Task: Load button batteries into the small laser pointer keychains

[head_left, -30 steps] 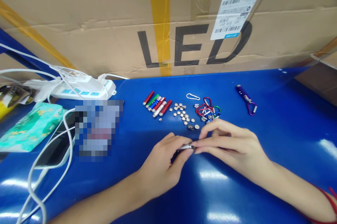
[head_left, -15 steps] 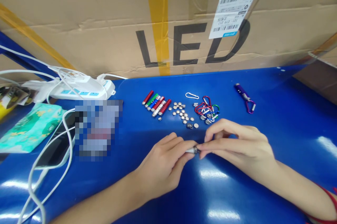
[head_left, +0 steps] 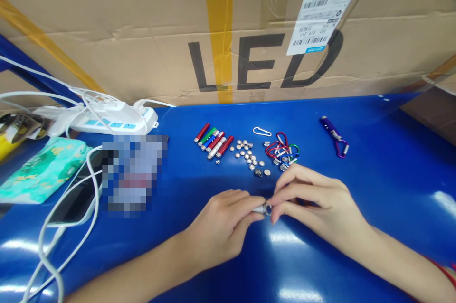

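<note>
My left hand (head_left: 224,222) is closed around a small silver mini flashlight (head_left: 259,208); most of its tube is hidden inside the fingers. Its end, with a dark round opening, pokes out to the right. My right hand (head_left: 317,201) has thumb and fingertips pinched at that end. Just beyond the hands lie several button cells (head_left: 248,157) in a loose cluster. A row of coloured mini flashlight tubes (head_left: 214,141) rests left of them, and a tangle of red, green and blue carabiners (head_left: 278,148) to the right.
A purple flashlight with a carabiner (head_left: 331,130) lies at the right, a silver carabiner (head_left: 261,131) at the back. On the left are a power strip (head_left: 124,120), white cables, a phone (head_left: 73,198) and a green packet (head_left: 46,165). A large cardboard box (head_left: 153,42) stands behind.
The right fingers have parted slightly at the flashlight's end, and its dark opening shows more clearly. Both hands sit slightly lower. The whole view has shifted a little.
</note>
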`<state>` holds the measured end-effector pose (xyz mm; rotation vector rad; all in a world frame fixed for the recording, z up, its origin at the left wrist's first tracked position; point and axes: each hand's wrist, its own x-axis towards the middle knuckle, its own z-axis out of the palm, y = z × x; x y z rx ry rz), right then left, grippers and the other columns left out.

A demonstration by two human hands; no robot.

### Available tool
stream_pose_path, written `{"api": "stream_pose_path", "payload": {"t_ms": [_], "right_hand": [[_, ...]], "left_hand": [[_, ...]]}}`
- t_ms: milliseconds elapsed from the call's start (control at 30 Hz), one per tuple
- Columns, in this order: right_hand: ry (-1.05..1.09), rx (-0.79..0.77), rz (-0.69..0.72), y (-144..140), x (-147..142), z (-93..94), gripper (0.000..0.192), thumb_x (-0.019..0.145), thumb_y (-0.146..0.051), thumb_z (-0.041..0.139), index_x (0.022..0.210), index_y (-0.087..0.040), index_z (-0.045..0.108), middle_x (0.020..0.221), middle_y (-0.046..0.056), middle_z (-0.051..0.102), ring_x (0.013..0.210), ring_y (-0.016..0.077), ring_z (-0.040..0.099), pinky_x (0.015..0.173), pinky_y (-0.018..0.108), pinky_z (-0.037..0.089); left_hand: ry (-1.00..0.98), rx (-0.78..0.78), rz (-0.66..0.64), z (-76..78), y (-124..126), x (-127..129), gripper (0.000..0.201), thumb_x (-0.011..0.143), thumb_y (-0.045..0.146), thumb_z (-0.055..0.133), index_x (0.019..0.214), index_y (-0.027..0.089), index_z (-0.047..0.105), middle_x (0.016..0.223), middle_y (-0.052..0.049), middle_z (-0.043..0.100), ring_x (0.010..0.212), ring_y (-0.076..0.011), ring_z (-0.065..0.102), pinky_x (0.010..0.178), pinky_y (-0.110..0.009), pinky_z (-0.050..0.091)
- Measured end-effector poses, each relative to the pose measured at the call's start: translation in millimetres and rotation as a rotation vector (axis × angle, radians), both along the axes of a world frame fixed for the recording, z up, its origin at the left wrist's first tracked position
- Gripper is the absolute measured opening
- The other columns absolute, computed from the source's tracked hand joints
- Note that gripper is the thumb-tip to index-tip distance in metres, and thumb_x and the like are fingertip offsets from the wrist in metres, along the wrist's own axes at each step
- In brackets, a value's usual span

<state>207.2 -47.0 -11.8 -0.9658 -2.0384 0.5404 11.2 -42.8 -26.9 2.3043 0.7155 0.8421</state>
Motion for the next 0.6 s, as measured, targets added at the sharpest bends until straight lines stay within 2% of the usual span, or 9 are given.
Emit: {"api": "stream_pose_path", "payload": {"t_ms": [133,367,600], "right_hand": [[-0.041,0.013,-0.022,-1.2,0.3,-1.3,0.012,0.081,-0.023,0.064,0.070,-0.022,0.069,0.075,0.000,0.059,0.056,0.0062,0.055,0.051,0.019,0.043],[-0.022,-0.143,-0.060,0.9,-3.8,-3.8,0.012,0.076,-0.027,0.068,0.066,-0.021,0.069,0.065,-0.002,0.059,0.051,0.0057,0.051,0.045,0.017,0.039],[-0.011,-0.207,-0.060,0.9,-4.2,-3.7,0.015,0.077,-0.029,0.067,0.065,-0.021,0.069,0.064,-0.001,0.060,0.049,0.0055,0.051,0.042,0.017,0.038]], "left_hand": [[-0.013,0.024,0.024,-2.0,-1.8,0.0,0.021,0.095,0.016,0.037,0.096,0.010,0.057,0.067,-0.001,0.053,0.059,-0.0111,0.046,0.056,-0.022,0.037],[0.015,0.119,0.033,-10.6,2.2,-1.8,0.018,0.093,0.013,0.040,0.104,0.012,0.055,0.073,-0.003,0.060,0.060,-0.0131,0.050,0.058,-0.026,0.039],[-0.010,0.139,0.036,-10.6,0.9,-2.0,0.018,0.092,0.010,0.043,0.106,0.011,0.054,0.078,-0.003,0.063,0.063,-0.0130,0.054,0.059,-0.027,0.040]]}}
